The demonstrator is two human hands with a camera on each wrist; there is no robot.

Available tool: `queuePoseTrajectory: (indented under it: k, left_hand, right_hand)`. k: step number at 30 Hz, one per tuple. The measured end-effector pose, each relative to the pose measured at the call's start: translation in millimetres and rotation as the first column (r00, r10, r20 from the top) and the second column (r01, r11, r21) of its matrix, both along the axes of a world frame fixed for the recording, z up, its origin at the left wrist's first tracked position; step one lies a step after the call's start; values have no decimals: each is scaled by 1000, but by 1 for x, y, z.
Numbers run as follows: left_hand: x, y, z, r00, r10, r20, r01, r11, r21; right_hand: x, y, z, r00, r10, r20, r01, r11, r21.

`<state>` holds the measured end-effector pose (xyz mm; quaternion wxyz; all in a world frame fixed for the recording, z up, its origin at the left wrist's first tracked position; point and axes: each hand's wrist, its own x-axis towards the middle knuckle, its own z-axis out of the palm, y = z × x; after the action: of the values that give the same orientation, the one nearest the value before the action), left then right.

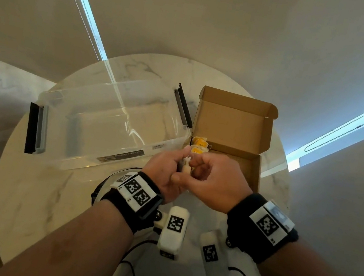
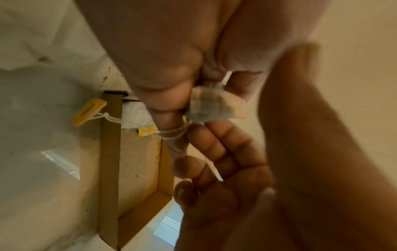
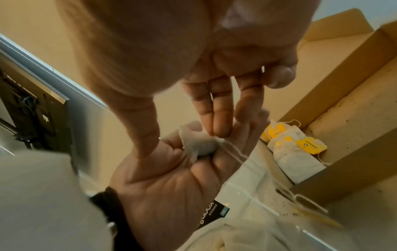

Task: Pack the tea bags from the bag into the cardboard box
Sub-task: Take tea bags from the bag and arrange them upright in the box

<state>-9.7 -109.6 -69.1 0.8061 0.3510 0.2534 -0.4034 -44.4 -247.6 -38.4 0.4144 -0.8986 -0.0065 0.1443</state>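
Both hands meet above the near left corner of the open cardboard box (image 1: pixel 257 173). My left hand (image 1: pixel 166 171) pinches a small pale tea bag (image 1: pixel 186 166) between thumb and fingers (image 2: pixel 163 105). Its string winds round a left fingertip and ends in a yellow tag (image 2: pixel 147 131). My right hand (image 1: pixel 210 178) curls in from the right, and its fingertips (image 3: pixel 214 125) and thumb close on the same tea bag (image 3: pixel 198 144). Several tea bags with yellow tags (image 3: pixel 297 152) lie in the box's left near corner (image 1: pixel 199 145). One tag (image 2: pixel 89 111) hangs over the box wall.
A large clear plastic container (image 1: pixel 106 126) with black handles stands left of the box on the round marble table (image 1: pixel 32 185). Black cables (image 1: pixel 131 270) lie near the front edge. The box lid (image 1: pixel 235 113) stands open at the back.
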Motion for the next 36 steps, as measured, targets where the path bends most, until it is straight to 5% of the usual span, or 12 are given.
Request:
queuePoseTrajectory:
  k: [6, 9, 13, 18, 24, 28, 36]
  left_hand:
    - [-2, -1, 0, 994, 92, 55, -96, 993, 67]
    - [1, 4, 0, 988, 144, 61, -148, 985, 86]
    - [2, 2, 3, 986, 77, 145, -98, 985, 140]
    - [2, -5, 6, 970, 29, 241, -89, 967, 240]
    - [13, 11, 0, 946, 223, 233, -279, 929, 243]
    - [12, 16, -4, 932, 225, 284, -304, 913, 272]
    - [12, 25, -18, 939, 210, 272, -291, 906, 307]
  right_hand:
    - [5, -11, -11, 980, -175, -89, 184, 977, 106]
    - [3, -11, -10, 909, -319, -268, 394, 867, 304]
    - [3, -11, -7, 826, -338, -451, 524, 754, 396]
    - [5, -13, -7, 884, -328, -334, 442, 819, 367]
    - [12, -43, 15, 923, -301, -240, 385, 734, 560]
    - [14, -52, 29, 922, -331, -200, 380, 675, 633]
    - [18, -71, 31, 887, -332, -320, 426, 327, 843]
